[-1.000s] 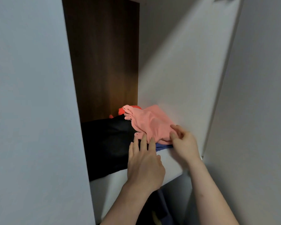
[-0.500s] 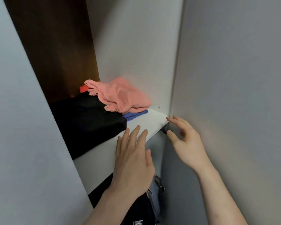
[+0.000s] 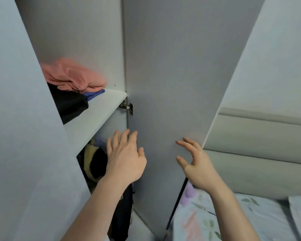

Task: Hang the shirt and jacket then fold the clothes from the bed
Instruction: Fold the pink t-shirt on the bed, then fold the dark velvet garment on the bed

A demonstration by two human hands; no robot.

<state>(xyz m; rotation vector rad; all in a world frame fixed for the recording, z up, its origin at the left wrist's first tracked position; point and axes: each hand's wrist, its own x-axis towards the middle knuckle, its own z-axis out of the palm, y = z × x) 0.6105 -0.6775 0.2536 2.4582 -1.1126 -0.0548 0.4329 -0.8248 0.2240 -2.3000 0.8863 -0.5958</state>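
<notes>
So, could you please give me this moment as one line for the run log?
left hand: open, empty | right hand: open, empty, by wardrobe door | pink garment: folded on shelf | bed: lower right

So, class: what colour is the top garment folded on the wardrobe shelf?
Salmon pink garment, clearest in the head view.

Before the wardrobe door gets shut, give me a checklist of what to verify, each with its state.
1. Left hand holds nothing: ok.
2. Right hand holds nothing: ok.
3. Pink garment lies fully on the shelf: ok.
4. Black folded garment clear of the shelf's front edge: ok.
5. Hanging dark clothes clear of the door: cannot tell.
6. Hinge free of fabric: ok.
</notes>
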